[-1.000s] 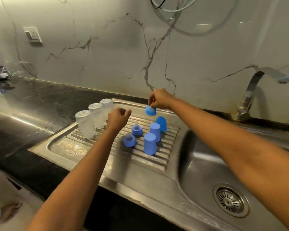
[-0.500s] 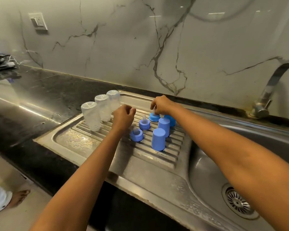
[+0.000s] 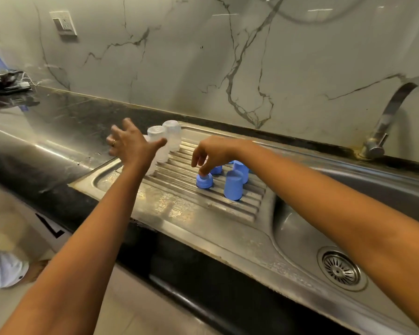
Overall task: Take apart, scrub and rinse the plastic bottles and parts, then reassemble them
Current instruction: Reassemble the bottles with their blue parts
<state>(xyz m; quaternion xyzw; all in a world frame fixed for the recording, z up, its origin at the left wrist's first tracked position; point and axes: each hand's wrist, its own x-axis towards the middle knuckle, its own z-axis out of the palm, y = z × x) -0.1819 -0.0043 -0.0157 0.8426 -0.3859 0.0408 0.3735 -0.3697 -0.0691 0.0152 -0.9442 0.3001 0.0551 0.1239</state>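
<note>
On the drainboard the right grip pinches the top of a blue collar, light, probably slippery plastic best held by its rim; the left grip hovers released beside the bottles.

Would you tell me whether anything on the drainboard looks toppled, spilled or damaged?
Nothing stands out: the clear bottles and blue caps stand mouth-down on the drainboard, and the right hand pinches a blue collar.

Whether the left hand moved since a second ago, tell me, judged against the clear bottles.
Yes. The left hand has swung left, from right of the clear bottles to in front of them, fingers now spread.
</note>
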